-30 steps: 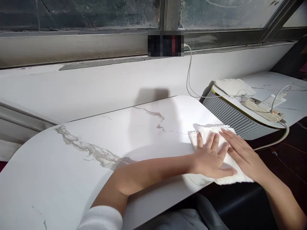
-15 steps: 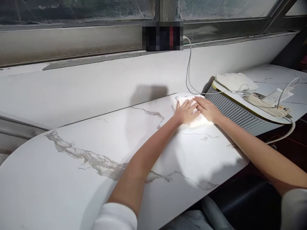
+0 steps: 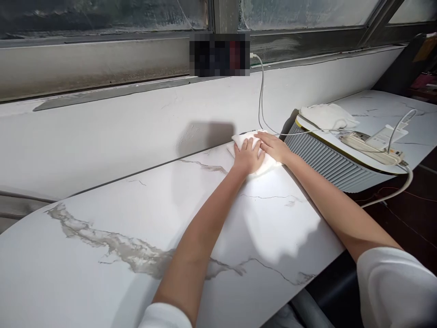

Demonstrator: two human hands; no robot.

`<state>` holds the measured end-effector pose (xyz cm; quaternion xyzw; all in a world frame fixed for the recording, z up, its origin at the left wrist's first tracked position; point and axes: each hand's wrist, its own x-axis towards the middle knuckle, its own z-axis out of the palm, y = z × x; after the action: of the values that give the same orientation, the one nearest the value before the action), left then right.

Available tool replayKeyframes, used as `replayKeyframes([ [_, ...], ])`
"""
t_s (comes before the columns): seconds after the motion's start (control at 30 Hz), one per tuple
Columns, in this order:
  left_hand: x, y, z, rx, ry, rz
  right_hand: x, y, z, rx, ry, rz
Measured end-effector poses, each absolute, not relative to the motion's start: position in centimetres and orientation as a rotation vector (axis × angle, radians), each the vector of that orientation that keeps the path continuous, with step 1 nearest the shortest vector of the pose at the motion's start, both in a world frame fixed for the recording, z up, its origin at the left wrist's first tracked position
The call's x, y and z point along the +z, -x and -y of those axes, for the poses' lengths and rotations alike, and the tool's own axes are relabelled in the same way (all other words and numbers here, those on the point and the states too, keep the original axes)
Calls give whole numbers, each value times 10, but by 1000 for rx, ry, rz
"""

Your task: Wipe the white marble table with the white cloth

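A white cloth (image 3: 270, 166) lies bunched and folded on the marble-patterned table (image 3: 136, 196), near its far right end by the wall. My left hand (image 3: 249, 157) presses down on it with fingers spread. Beside it my right hand (image 3: 275, 148) rests flat on the cloth's right part, fingers stretched toward the left hand and partly meeting it. Both palms are hidden against the cloth. Neither hand has its fingers wrapped round anything.
Right of the table stands a ribbed appliance (image 3: 324, 155), bearing another white cloth (image 3: 327, 116) and a power strip (image 3: 372, 148) with plugs. A thin white cable (image 3: 261, 91) runs to a blurred dark object (image 3: 220, 54) on the window ledge. A second marbled surface (image 3: 378, 109) lies beyond.
Both hands and the cloth have shifted a little to the left along the wall side. The cloth's left corner now looks folded over. The whole view has also shifted slightly.
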<state>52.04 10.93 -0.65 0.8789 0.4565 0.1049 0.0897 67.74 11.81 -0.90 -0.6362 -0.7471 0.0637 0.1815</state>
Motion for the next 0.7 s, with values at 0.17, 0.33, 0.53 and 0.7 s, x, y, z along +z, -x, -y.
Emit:
replayKeyframes([
  [0.17, -2, -516, -59, 236, -2737, -1295, -9, -680, -68, 215, 1877, 2239],
  [0.33, 0, -502, 30, 308, -2906, -1233, -13, -673, 27, 117, 1842, 2258],
  [0.53, -2, -477, 117, 404, -2990, -1201, -15, -644, 127, 28, 1843, 2199],
  [0.7, -3, -458, 113, 384, -2961, -1098, -15, -625, 130, -24, 1949, 2186],
])
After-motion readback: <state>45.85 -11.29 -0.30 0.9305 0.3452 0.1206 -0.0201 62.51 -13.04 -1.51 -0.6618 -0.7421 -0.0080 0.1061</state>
